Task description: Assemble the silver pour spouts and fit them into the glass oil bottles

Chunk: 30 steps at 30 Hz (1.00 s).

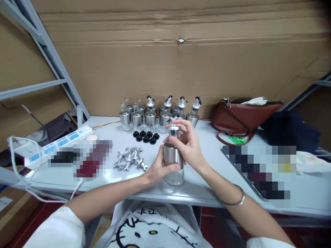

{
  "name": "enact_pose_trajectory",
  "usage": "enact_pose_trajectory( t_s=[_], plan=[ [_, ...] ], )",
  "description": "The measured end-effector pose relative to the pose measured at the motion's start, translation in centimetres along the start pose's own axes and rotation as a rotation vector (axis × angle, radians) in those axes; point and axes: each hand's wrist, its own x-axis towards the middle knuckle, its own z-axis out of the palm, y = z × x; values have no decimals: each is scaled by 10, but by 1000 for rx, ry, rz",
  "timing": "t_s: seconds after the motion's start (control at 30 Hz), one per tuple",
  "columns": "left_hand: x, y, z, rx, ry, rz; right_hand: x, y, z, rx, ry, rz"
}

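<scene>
A glass oil bottle [173, 177] with a steel sleeve stands upright near the table's front edge. My left hand [158, 167] is wrapped round its sleeve from the left, thumb across the front. At the top, my right hand [188, 143] grips the pour spout [173, 128] and neck with its fingertips. The spout sits at the bottle's mouth; how firmly it is seated I cannot tell. Left of the bottle lies a heap of loose silver spout parts [131, 159]. Several black stoppers [146, 136] are laid out behind the heap.
Rows of similar bottles [150, 119], some with spouts, stand along the cardboard wall [181, 72]. A brown handbag [240, 117] is at back right. On the left are a power strip [60, 143] and a white cable [12, 162]. Blurred items lie on both sides.
</scene>
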Motion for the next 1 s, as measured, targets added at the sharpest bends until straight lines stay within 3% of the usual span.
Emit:
enact_pose_trajectory(
  t_s=[0.23,0.4,0.53,0.8,1.0],
  plan=[
    [4,-16,-4,-96,-60,-79,27,-8,-48,-308,538,-377],
    [6,-13,-1,-49,-67,-181,46,24,-94,-547,619,-361],
    [7,-12,-1,-25,-84,-180,56,54,-114,-605,604,-290],
    [6,-12,-1,-5,-105,-183,74,101,-128,-627,525,-260],
    [8,-13,-1,29,-121,-178,73,122,-120,-934,281,-123]
  ],
)
